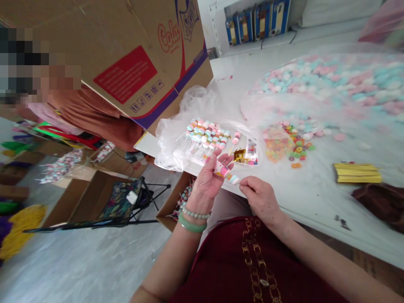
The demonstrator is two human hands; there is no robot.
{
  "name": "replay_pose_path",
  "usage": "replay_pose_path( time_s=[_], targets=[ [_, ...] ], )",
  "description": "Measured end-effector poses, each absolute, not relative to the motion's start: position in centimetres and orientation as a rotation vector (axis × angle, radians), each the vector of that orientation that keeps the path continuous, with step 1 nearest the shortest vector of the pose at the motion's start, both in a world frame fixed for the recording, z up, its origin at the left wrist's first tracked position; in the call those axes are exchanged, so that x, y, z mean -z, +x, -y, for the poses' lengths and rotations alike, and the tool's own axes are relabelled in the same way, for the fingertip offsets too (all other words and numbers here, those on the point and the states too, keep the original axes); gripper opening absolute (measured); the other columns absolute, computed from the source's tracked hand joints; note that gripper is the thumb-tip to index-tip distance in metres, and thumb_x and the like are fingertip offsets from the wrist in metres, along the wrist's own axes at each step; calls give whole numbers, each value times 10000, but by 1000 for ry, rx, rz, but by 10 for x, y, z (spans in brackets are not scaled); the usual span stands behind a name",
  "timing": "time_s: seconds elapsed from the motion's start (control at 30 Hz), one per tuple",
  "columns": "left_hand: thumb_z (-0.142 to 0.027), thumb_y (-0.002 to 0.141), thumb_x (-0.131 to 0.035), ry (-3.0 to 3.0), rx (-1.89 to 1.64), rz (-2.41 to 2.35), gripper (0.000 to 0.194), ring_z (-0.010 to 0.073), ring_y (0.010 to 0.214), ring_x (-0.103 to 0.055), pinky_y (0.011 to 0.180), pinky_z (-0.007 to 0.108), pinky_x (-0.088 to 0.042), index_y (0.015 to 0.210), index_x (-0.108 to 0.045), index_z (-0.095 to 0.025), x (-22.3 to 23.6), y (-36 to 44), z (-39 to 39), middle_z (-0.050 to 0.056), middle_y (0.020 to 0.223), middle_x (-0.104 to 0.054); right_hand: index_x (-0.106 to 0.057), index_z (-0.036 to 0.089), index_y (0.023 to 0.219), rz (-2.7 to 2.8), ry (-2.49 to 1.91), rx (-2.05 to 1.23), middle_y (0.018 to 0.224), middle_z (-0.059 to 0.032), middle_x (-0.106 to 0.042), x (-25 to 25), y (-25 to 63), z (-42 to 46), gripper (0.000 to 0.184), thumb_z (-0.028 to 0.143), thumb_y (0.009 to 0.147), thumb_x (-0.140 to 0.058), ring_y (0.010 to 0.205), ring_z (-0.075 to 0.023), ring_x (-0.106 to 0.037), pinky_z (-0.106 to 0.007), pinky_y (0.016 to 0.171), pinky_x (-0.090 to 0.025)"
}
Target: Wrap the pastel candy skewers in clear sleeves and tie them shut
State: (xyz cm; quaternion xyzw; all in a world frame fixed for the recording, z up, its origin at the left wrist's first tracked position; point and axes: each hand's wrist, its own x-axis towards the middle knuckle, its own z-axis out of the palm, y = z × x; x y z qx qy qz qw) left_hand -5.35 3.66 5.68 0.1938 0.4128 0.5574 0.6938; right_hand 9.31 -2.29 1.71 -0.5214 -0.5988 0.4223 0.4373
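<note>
1. My left hand (206, 183) clamps a marshmallow candy skewer (225, 171).
2. My right hand (259, 198) sits just beside the skewer's tip; I cannot tell whether it grips anything.
3. A plastic bag (170, 143) of candy skewers (202, 141) lies ahead of my hands on the counter (303, 206).

Pink, white and teal bands on a marshmallow skewer (226, 173), pale green bangle (192, 223), gold chain pattern on a maroon top (256, 269), pastel pink and blue marshmallows (328, 80), shiny gold twist ties (357, 173), red print on a brown cardboard box (126, 75)
</note>
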Motion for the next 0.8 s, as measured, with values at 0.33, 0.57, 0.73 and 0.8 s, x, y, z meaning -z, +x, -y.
replay_pose_path(
  time_s=[0.33, 0.57, 0.73, 0.8],
  targets=[
    [-383, 806, -668, 484, -1176, -926, 231, 217, 819, -690, 855, 393, -502, 836, -613, -161, -61, -45, -6, 32, 795, -667, -565, 155, 666, 580, -754, -2084, 461, 89, -420, -29, 88, 42, 166, 242, 663, -706, 371, -22, -220, -186, 378, -137],
    [-392, 791, -691, 458, -1095, -792, 259, 178, 722, -660, 803, 352, -520, 772, -618, -145, -61, -55, -4, 24, 712, -642, -551, 132, 737, 296, -466, -2376, 507, 101, -395, -18, 100, 39, 116, 150, 730, -666, 371, 3, -161, -118, 352, -130],
    [-420, 779, -701, 511, -1145, -769, 283, 164, 721, -655, 777, 319, -521, 804, -624, -149, -57, -53, -6, 13, 716, -637, -502, 136, 745, 74, -312, -2514, 545, 102, -367, -14, 104, 35, 123, 144, 859, -550, 360, 7, -145, -95, 333, -148],
    [-464, 774, -692, 507, -1104, -784, 328, 183, 729, -665, 750, 321, -523, 816, -625, -146, -56, -54, -9, 23, 709, -644, -483, 144, 734, 50, -294, -2540, 538, 104, -349, -14, 105, 32, 164, 150, 897, -500, 356, 3, -140, -90, 330, -159]
  ],
)
